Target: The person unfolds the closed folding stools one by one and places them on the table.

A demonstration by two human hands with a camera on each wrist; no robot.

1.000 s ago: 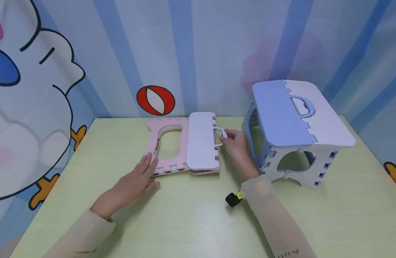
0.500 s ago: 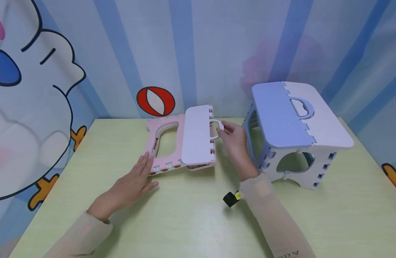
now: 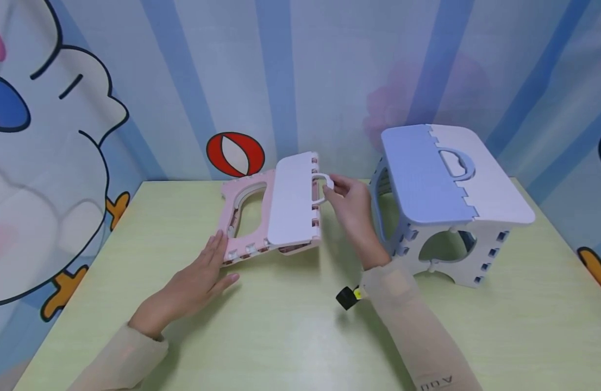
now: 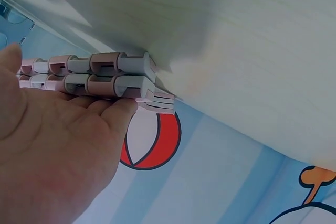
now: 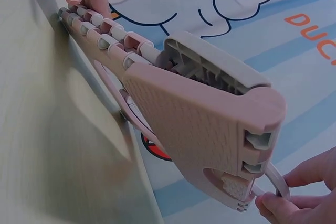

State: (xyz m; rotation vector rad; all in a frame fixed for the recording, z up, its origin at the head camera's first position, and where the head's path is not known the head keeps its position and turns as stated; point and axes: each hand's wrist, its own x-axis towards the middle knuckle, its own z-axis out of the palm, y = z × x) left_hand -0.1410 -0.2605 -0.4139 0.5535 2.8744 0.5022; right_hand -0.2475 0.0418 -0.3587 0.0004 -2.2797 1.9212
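A folded pink and white folding stool (image 3: pixel 294 201) is tilted on the table, its right end raised and its left end low. At that raised end my right hand (image 3: pixel 351 212) pinches the white carry handle (image 3: pixel 325 187) between thumb and fingers; the right wrist view shows this grip on the handle (image 5: pixel 277 179). With fingers straight, my left hand (image 3: pixel 195 285) rests against the stool's near left corner. In the left wrist view those fingers lie along the hinged edge (image 4: pixel 105 80) of the stool.
An unfolded blue and white folding stool (image 3: pixel 457 179) stands upright to the right, close to my right forearm. A small black object (image 3: pixel 346 297) hangs at the right cuff. Behind the pale green table (image 3: pixel 281 326) hangs a striped cartoon backdrop (image 3: pixel 325 70).
My right hand has lifted the pink and white stool's handle end off the table and moved slightly left. The left hand has shifted a little left and stays at the corner.
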